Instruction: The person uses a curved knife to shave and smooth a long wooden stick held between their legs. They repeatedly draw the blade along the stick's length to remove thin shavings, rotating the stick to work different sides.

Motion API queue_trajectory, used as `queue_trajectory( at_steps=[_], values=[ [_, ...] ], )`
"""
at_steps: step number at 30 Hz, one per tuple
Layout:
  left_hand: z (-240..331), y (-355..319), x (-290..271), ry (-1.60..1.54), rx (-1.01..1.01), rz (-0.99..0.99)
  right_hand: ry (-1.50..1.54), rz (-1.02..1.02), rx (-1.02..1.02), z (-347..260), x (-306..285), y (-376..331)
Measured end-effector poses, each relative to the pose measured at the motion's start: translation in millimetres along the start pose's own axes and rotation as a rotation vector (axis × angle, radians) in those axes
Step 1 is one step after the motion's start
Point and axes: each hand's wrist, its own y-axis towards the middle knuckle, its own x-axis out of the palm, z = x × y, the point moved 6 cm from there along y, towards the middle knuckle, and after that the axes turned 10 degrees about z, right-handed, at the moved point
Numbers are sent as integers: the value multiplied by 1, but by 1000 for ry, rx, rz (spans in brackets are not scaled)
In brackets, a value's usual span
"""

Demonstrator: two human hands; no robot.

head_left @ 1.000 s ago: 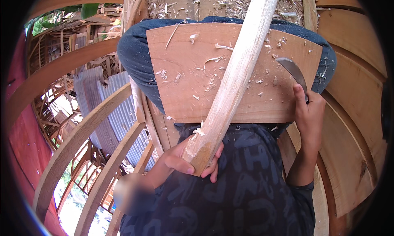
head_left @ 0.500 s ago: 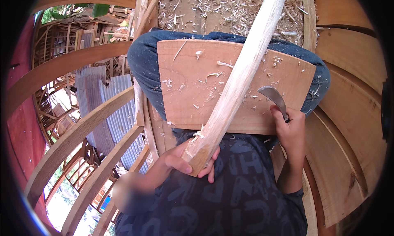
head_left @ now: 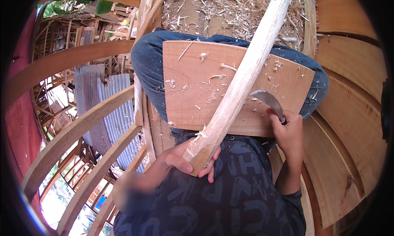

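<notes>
A long pale wooden pole point(head_left: 240, 82), stripped of bark, slants from my chest up to the far right. My left hand point(head_left: 182, 160) is closed around its near end, where the wood is darker and a few curled shavings cling. In my right hand point(head_left: 289, 131) is a knife with a curved, hooked blade point(head_left: 269, 99); its handle is mostly hidden in my fist. The blade points left, close to the pole but apart from it. Under both lies a flat brown board point(head_left: 188, 96) across my lap, scattered with shavings.
Wood shavings point(head_left: 230, 10) cover the planks beyond my knees. Curved wooden ribs point(head_left: 86, 121) rise on the left, with corrugated metal sheets point(head_left: 119, 117) and scrap wood outside them. Broad curved planks point(head_left: 349, 96) form a wall on the right.
The knife in my right hand has shifted slightly left, toward the pole. My left hand keeps its grip on the pole's near end. The whole view has shifted a little.
</notes>
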Motion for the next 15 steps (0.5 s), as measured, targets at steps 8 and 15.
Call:
queue_trajectory(
  at_steps=[8, 15],
  values=[
    [1, 1, -1, 2, -5, 10, -6, -5, -3, -1, 0, 0],
    [1, 1, -1, -4, -5, 4, -50, -16, -5, 0, 0, 1]
  ],
)
